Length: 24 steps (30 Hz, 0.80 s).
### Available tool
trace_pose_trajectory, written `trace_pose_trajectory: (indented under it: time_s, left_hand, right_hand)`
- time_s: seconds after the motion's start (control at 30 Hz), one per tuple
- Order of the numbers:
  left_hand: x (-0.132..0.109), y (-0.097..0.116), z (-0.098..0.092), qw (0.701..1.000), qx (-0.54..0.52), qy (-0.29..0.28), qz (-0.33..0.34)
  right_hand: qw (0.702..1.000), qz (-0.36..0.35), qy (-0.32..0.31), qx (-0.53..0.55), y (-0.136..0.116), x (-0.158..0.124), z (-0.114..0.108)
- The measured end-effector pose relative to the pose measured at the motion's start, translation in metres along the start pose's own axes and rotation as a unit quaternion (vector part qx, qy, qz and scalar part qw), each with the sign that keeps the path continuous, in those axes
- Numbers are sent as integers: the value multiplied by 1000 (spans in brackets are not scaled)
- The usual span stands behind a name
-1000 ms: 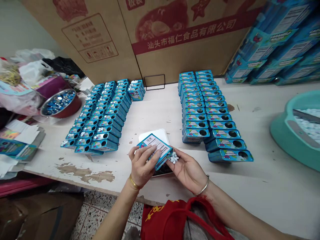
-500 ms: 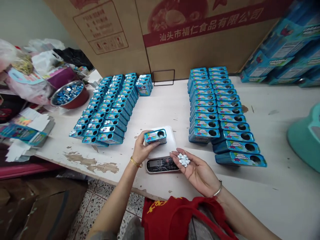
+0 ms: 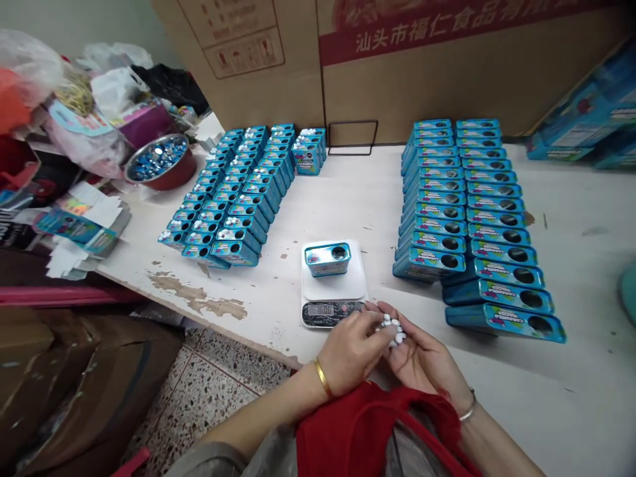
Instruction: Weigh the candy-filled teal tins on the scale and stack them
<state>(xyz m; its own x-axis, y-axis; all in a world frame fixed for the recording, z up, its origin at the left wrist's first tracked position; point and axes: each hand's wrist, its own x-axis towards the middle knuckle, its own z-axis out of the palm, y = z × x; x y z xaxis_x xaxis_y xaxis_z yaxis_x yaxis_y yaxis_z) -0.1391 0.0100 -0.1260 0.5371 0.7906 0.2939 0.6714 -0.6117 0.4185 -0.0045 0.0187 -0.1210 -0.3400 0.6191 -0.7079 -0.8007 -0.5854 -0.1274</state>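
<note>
Head view: your right hand is loosely cupping white candies, left hand half-curling fingers over them, grip unclear, blue box sitting ahead-left on the scale, long axis crosswise, left hand nearer.

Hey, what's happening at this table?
A person cups small white pieces in the right hand, and the left hand's fingers are at them. In front, a blue tin stands on a white scale. Similar tins stand in rows to the left and right, many left ones topped with white pieces.
</note>
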Motion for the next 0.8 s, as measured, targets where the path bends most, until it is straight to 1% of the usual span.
trace_pose_trajectory:
  time_s: [0.1, 0.23, 0.3, 0.37, 0.5, 0.53, 0.6, 0.63, 0.67, 0.7, 0.73, 0.77, 0.8]
  left_hand:
    - [4, 4, 10, 1000, 10, -6, 10]
    - [7, 6, 11, 999, 12, -28, 24]
    - [6, 6, 11, 999, 12, -37, 22]
    - [5, 5, 12, 999, 14, -39, 20]
    - [3, 3, 15, 999, 17, -35, 2]
    - [4, 2, 13, 999, 13, -31, 2]
    - [6, -1, 4, 1000, -8, -15, 24]
    - [9, -5, -4, 999, -20, 6, 39]
    - [11, -11, -14, 998, -27, 44, 46]
    - [15, -19, -24, 994, -25, 99, 39]
    - [18, -30, -35, 986, -15, 163, 12]
    - [22, -42, -44, 975, -1, 222, -32]
    - [26, -56, -51, 962, 9, 262, -81]
  right_hand:
    - [1000, 0, 0, 8, 2, -3, -7]
    - [1000, -3, -19, 20, 3, -4, -15]
    - [999, -2, -16, 27, 4, -4, -16]
    - [999, -2, -3, 39, 5, -4, -14]
    - [997, 5, 47, 60, 6, -2, -6]
    - [996, 5, 56, 62, 6, -2, -3]
    - [996, 1, 58, 63, 5, -2, 2]
    - [997, -5, 50, 60, 5, -1, 6]
    - [998, -10, 38, 54, 4, 0, 9]
    - [999, -13, 24, 46, 3, 1, 13]
    - [999, -16, 11, 37, 2, 3, 18]
    - [999, -20, 1, 28, 1, 6, 22]
    - [1000, -24, -4, 20, 1, 9, 27]
